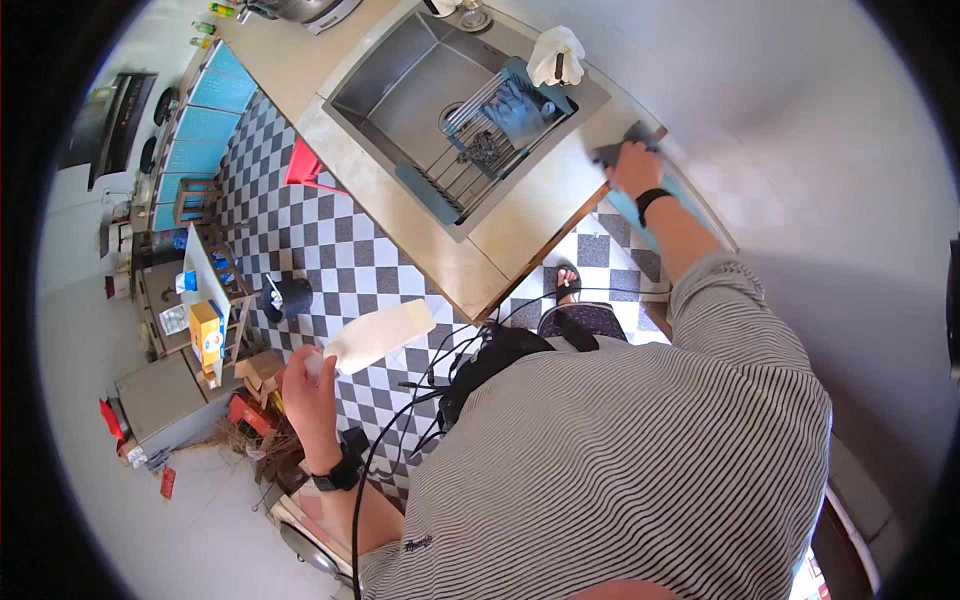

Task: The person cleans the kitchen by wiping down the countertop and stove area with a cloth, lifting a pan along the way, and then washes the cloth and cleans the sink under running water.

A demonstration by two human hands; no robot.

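Note:
My left hand (308,398) is closed around the neck end of a white plastic bottle (378,336), held tilted in the air over the checkered floor. The bottle's label side, if it has one, does not show. My right hand (635,170) presses down on a dark grey cloth (640,132) at the counter's edge beside the wall; the cloth looks slightly blurred and lies partly under my fingers. Left of that hand is the stone countertop (590,165) with the steel sink (385,75) set into it.
A drying rack (440,195) with a blue cloth (515,112) sits across the sink. A crumpled white bag (556,55) stands at the sink's rim. On the floor are a red stool (308,168) and a black bucket (288,299). Black cables (402,425) hang by my waist.

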